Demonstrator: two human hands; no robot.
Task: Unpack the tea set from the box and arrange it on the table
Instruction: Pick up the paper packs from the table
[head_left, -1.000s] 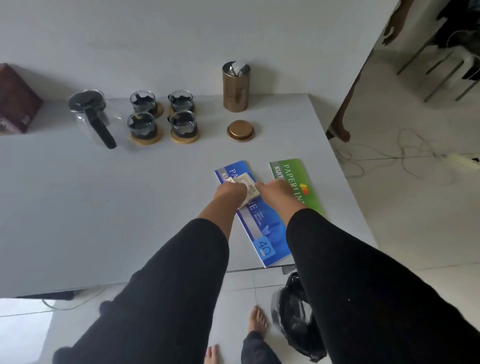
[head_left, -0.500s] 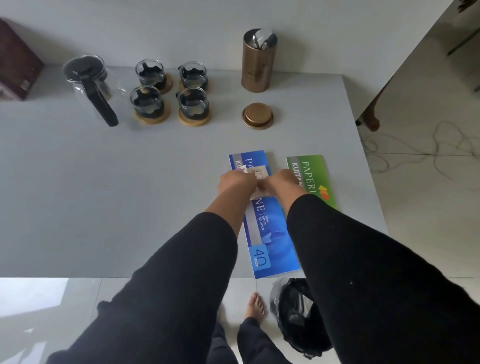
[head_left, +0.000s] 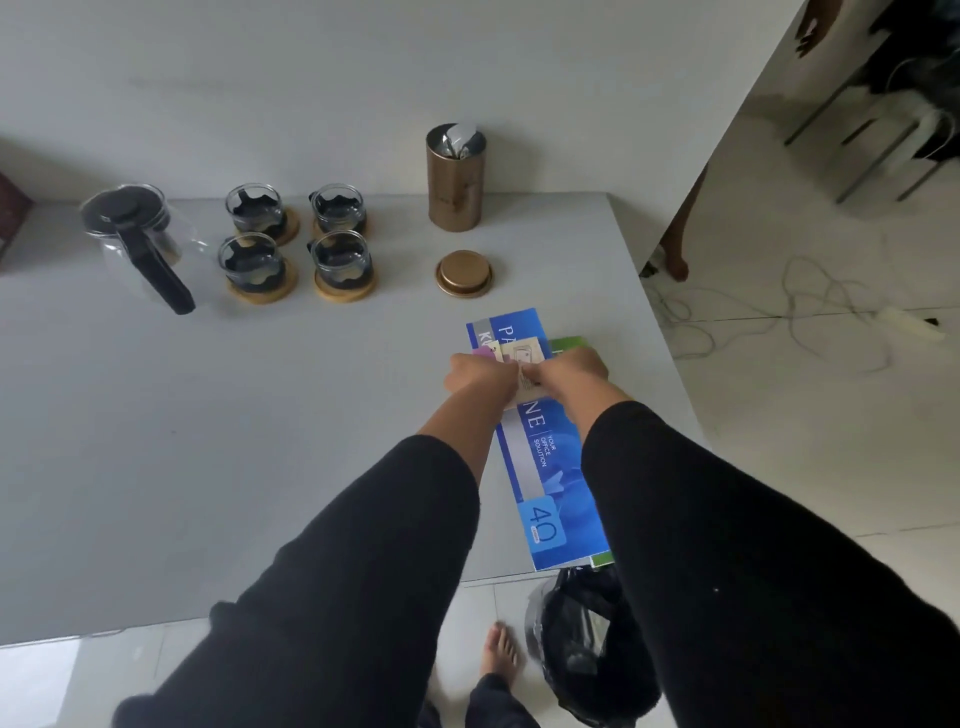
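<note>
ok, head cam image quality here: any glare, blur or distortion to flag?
Head view: soft, even light, faint shadows beside the copper canister. Wide-angle bend curves the table edges. Glass cups and teapot fairly sharp. The small packet between left hand and right hand is too blurred to read.

glass teapot (head_left: 136, 236) with black handle stands upright left of four glass cups (head_left: 297, 240), each on wooden coasters.

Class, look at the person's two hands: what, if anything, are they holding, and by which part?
Both the left hand and the right hand pinch a small beige packet at its near end, above the blue booklet.
</note>
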